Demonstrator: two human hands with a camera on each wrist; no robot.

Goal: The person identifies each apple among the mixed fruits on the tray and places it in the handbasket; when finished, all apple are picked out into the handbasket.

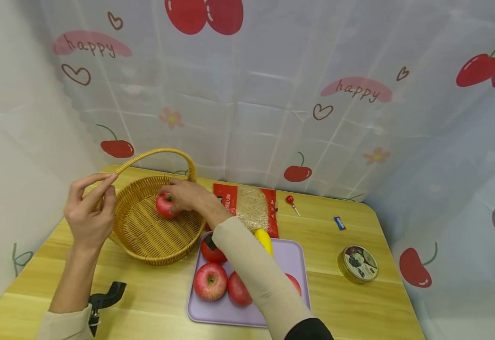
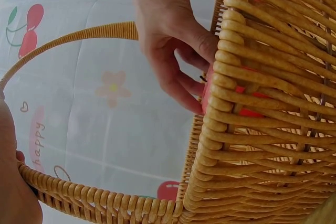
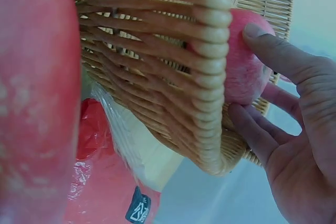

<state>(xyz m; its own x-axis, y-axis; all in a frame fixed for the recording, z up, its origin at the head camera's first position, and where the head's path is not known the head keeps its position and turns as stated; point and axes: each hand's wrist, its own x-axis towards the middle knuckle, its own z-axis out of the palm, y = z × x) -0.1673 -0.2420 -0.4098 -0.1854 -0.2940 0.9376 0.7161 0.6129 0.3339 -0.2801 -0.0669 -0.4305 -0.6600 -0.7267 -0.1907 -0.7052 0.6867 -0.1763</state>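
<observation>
A wicker basket [image 1: 151, 259] with a tall handle stands on the left of the table. My left hand [image 1: 89, 215] pinches the handle [image 1: 158, 151] on its left side. Over the basket, my right hand [image 1: 189, 194] holds a red apple [image 1: 163, 206] just inside the right part of the rim. In the right wrist view the thumb lies on one side of the apple [image 3: 244, 59] and the fingers on the other. The left wrist view shows the same apple partly hidden behind the weave.
A lilac tray [image 1: 302, 257] bears several apples [image 1: 210, 282] and a yellow fruit [image 1: 264, 240], partly covered by my right arm. Behind it lies a red bag of grain-like food [image 1: 252, 208]. Farther right are a lollipop [image 1: 290, 200], a small blue packet [image 1: 339, 223] and a round tin [image 1: 359, 263].
</observation>
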